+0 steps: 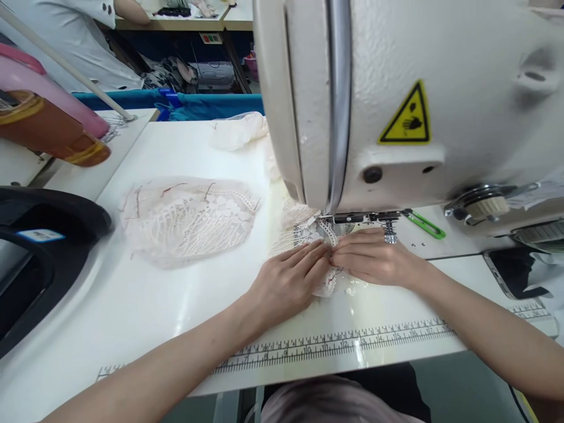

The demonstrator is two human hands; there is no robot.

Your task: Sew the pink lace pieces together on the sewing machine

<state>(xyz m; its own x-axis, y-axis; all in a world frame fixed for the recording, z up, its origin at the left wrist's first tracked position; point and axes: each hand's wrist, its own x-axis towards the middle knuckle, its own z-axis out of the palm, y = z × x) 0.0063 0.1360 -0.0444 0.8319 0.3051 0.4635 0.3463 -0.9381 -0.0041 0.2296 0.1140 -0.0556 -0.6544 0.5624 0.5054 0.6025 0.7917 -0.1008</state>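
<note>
A strip of cream lace fabric lies under the needle area of a white sewing machine. My left hand rests over the lace from the left, fingers close together and bent onto it. From the right, my right hand pinches the lace edge, its fingertips touching those of the left. The presser foot sits just beyond my fingers, with more lace passing beneath it. Both thumbs are mostly hidden. Left of the machine, another sheer piece with lace and loose thread ends is spread flat on the white table.
Green thread snips and a phone lie on the right. A printed ruler runs along the front edge. At left stand a black handled object, an amber bottle and a pink bottle. Another person's sleeve shows behind.
</note>
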